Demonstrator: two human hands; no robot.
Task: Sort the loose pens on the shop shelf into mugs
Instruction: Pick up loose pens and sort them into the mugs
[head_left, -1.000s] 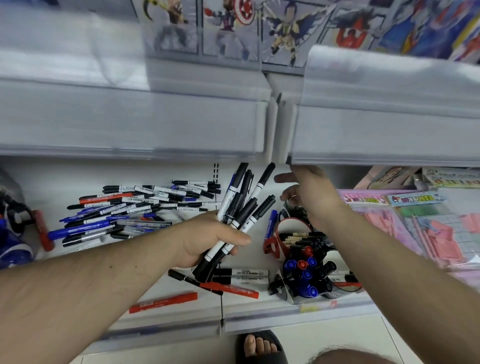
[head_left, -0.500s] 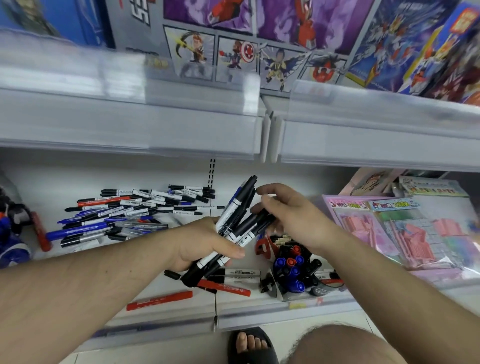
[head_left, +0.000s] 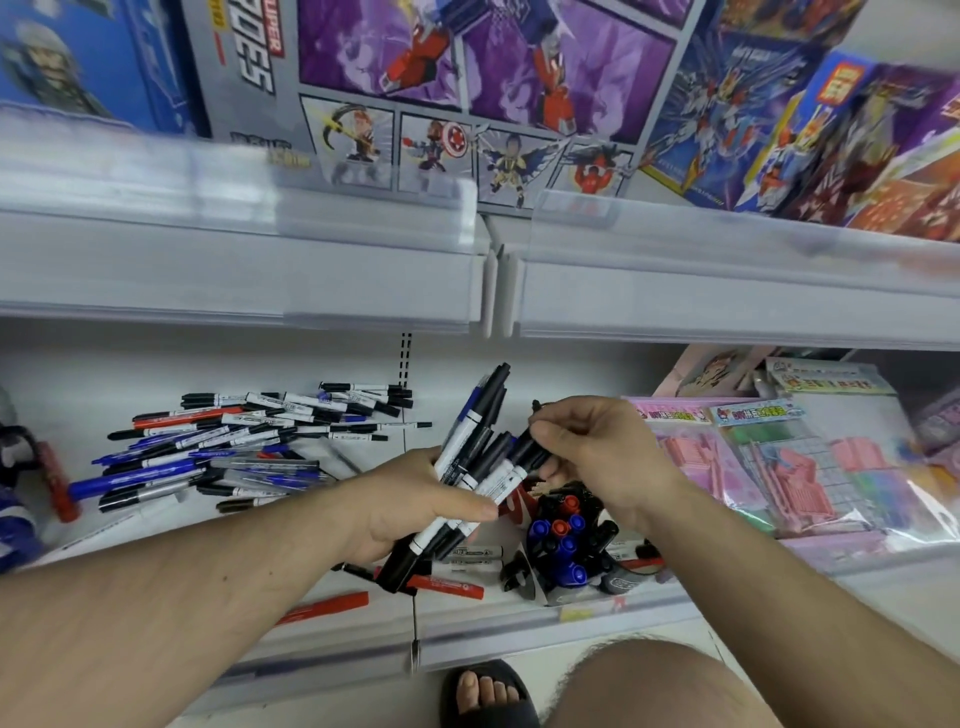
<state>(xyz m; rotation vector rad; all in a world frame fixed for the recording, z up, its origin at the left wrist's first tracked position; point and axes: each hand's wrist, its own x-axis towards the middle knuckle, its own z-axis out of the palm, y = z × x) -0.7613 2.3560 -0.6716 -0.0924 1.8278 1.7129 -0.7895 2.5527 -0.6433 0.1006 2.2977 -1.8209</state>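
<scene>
The white metal shop shelf (head_left: 78, 364) carries a loose heap of black, blue and red marker pens (head_left: 249, 441) on its left half. Near the front edge lie two red pens (head_left: 332, 605), one beside the other, and a few white-barrelled pens (head_left: 475, 553). Just right of them stands a mug (head_left: 618, 584) packed with black, blue and red capped pens. Clear packets of pink stationery (head_left: 769, 467) cover the right side of the shelf.

Bare forearms, no sleeves, black slide sandal (head_left: 491, 691)
</scene>
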